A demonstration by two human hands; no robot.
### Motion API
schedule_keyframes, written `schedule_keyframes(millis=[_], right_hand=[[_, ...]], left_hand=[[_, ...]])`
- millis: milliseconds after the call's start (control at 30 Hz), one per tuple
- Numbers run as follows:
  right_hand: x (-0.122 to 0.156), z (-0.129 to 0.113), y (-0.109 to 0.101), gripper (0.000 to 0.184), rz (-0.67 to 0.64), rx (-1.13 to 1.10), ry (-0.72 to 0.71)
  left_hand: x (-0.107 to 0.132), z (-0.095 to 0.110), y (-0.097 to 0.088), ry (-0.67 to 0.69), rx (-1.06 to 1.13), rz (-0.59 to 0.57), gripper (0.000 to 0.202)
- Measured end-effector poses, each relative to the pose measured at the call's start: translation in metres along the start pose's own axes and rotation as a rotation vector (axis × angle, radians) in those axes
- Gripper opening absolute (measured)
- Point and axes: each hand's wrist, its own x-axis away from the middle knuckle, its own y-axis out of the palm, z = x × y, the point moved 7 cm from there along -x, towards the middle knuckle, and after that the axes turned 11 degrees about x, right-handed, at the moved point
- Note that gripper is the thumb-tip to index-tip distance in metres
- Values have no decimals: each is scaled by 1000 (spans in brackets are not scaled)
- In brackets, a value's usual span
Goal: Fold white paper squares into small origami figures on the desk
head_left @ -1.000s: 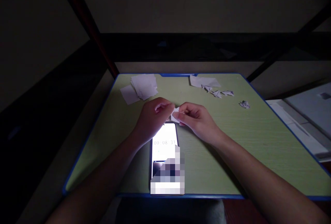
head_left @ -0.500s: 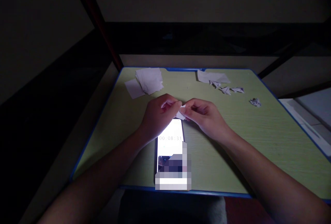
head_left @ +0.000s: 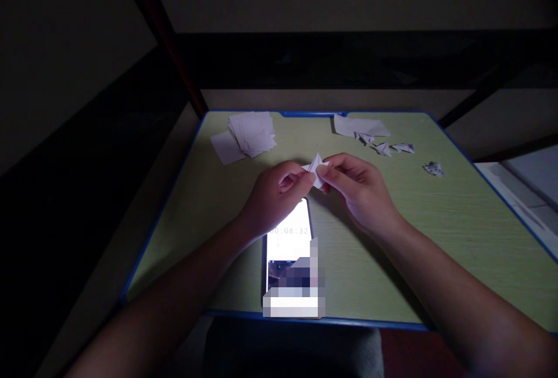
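Note:
Both my hands meet over the middle of a green table (head_left: 436, 238) with a blue rim. My left hand (head_left: 274, 195) and my right hand (head_left: 360, 189) pinch a small folded white paper piece (head_left: 317, 167) between their fingertips, held a little above the table. Its pointed tip sticks up between the thumbs. A lit phone (head_left: 288, 250) lies flat just below my hands, showing a timer.
A loose stack of white paper squares (head_left: 250, 132) lies at the far left. At the far right lie a flat sheet (head_left: 360, 127), a few small folded pieces (head_left: 386, 148) and a crumpled scrap (head_left: 433, 168). Dark bed-frame bars stand behind the table.
My hands have lifted slightly and turned the folded paper so its pointed tip now shows upward. The view has shifted a little to the left. The phone timer advanced by a second.

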Motion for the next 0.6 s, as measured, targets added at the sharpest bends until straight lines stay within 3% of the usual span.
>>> schedule_keyframes(millis=[233, 600], right_hand=[[1, 0, 0, 10, -1, -37, 7], [1, 0, 3, 7, -23, -5, 4]], left_hand=[[1, -2, -3, 10, 31, 68, 6], [2, -5, -3, -23, -18, 68, 7]])
